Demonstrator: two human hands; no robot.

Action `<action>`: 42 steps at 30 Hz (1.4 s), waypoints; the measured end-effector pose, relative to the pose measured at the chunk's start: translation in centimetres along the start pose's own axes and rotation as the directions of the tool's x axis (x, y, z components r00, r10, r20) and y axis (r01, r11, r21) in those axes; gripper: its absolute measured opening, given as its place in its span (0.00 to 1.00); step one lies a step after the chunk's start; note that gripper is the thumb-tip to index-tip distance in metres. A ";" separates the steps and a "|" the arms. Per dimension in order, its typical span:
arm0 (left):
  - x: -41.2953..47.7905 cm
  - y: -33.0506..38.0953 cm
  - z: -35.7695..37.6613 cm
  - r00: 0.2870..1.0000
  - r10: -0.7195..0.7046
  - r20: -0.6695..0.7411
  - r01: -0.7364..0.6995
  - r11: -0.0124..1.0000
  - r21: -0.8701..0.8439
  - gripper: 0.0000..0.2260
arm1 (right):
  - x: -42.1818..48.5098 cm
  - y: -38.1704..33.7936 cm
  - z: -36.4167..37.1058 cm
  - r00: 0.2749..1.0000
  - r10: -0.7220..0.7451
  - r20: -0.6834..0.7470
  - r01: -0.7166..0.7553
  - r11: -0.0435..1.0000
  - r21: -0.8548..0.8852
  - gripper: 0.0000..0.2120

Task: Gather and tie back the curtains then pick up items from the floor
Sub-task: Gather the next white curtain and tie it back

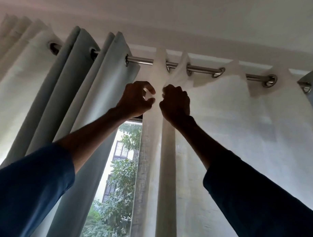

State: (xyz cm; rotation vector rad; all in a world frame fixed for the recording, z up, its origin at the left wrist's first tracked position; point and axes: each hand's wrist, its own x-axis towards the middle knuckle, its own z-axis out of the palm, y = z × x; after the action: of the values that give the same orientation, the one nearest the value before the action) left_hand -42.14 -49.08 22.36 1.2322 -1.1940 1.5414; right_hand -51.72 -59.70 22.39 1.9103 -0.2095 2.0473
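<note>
Hands meet just below the rod (141,61): I see my left hand (135,100) pinching the white curtain (223,120) at its edge fold, my right hand (175,101) fisted round the next fold. The grey curtain (109,84) hangs bunched along the rod's left part.

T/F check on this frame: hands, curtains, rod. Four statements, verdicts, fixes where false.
1. The left hand and right hand are both raised just below the curtain rod. True.
2. The right hand holds a fold of the sheer white curtain in its grip. True.
3. The blue-grey curtain is spread across the whole window. False: it is bunched in folds at the left, and a gap shows trees outside.
4. The sheer white curtain has come off the rod. False: its rings are threaded on the rod.
</note>
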 end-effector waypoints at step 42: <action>-5.3 8.5 5.4 0.891 -0.379 0.251 0.416 0.902 -0.114 0.15 | -8.9 18.0 -9.1 0.864 0.499 -0.062 -0.503 0.854 -0.131 0.47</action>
State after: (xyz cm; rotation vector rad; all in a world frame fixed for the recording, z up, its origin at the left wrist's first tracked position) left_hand -48.07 -56.45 16.03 1.4598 -1.0954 1.0016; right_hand -65.93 -74.79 14.90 1.8768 -0.9132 2.2902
